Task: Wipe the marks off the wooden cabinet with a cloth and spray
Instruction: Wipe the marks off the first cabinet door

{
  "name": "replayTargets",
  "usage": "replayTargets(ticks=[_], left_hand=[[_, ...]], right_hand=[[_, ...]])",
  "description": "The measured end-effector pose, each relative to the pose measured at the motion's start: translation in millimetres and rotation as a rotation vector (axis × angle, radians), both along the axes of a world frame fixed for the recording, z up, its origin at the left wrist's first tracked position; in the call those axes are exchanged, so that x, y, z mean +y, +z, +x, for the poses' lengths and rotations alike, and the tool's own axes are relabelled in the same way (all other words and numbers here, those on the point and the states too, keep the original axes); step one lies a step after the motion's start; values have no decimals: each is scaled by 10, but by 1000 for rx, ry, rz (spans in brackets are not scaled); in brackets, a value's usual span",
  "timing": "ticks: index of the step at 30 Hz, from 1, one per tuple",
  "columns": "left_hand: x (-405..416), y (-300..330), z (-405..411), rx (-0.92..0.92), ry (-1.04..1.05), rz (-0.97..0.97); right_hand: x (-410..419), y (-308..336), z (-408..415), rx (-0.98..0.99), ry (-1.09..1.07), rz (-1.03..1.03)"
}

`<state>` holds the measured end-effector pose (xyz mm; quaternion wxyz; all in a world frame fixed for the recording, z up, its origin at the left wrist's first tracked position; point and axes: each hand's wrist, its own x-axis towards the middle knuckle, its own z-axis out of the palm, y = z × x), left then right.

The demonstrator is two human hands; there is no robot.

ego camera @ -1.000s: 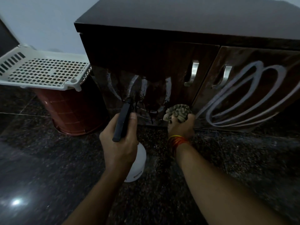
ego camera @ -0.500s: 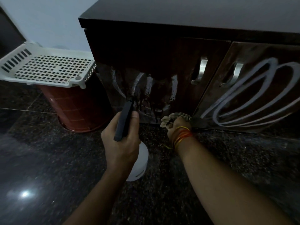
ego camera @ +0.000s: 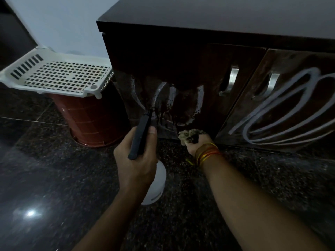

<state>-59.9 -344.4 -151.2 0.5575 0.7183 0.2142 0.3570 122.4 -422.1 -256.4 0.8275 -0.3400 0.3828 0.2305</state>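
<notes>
One spray bottle (ego camera: 154,185) gripped in left hand (ego camera: 135,156); one cloth (ego camera: 190,136) bunched in right hand (ego camera: 196,144) at cabinet (ego camera: 181,57) base. Two door handles (ego camera: 230,80), one basket (ego camera: 58,73), one bucket (ego camera: 94,120).

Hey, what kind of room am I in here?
Probably a room in a home: a dark wooden cabinet with metal door handles, a polished stone floor, and a plastic basket on a red bucket.
</notes>
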Motion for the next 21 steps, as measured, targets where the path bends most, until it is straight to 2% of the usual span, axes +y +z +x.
replayTargets(ticks=[5, 8, 11, 17, 21], left_hand=[[86, -53, -39, 24, 21, 24], [88, -42, -1, 9, 32, 29], [47, -13, 37, -3, 27, 34], [64, -31, -44, 35, 9, 16], [106, 4, -28, 11, 38, 36]], right_hand=[[-21, -88, 9, 54, -1, 9], [16, -58, 76, -32, -4, 57], [-8, -116, 105, -24, 34, 91], [-123, -441, 107, 77, -4, -30], [-33, -53, -18, -22, -10, -96]])
